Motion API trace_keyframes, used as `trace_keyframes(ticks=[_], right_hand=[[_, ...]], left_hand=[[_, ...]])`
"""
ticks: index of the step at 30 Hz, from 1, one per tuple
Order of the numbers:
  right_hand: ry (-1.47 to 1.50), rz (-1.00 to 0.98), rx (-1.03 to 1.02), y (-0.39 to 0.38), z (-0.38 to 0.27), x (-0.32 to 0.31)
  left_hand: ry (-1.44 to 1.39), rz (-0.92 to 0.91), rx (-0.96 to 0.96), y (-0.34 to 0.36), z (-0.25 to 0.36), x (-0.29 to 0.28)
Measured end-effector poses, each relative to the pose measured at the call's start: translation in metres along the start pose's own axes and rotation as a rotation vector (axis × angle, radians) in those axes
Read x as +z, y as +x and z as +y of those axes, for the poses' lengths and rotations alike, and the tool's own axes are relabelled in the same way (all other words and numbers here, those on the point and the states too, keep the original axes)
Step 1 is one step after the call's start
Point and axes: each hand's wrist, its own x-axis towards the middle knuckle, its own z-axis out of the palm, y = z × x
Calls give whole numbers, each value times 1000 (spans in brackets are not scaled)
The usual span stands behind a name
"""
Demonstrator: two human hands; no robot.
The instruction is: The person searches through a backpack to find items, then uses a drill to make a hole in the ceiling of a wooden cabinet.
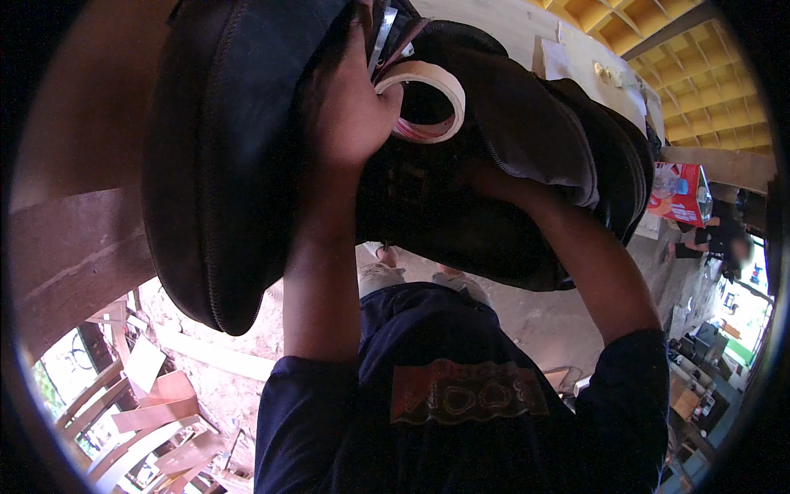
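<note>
A large black zippered bag (222, 165) fills the upper picture, held up close in front of me. My left hand (350, 107) grips a cream roll of masking tape (428, 103) at the bag's open mouth, fingers hooked through the roll's core. My right hand (485, 177) reaches up into the bag's opening; its fingers are hidden inside, so what they hold is unclear. My right forearm runs down to the lower right. I wear a dark blue shirt (461, 412) with an orange print.
Pale wooden planks and curved offcuts (148, 420) lie on the dirt floor at lower left. A wooden beam (66, 247) crosses the left. Yellow ceiling joists (699, 74) show at upper right, with a red box (679, 193) and a seated person (724, 239) at far right.
</note>
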Motion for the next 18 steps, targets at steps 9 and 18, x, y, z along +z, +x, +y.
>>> trace_keyframes(ticks=[9, 18], right_hand=[[-212, 595, -179, -6, -15, -16], [-126, 630, -206, 2, 2, -1]], left_hand=[[-232, -208, -253, -3, 3, 2], [-190, -49, -29, -3, -12, 11]])
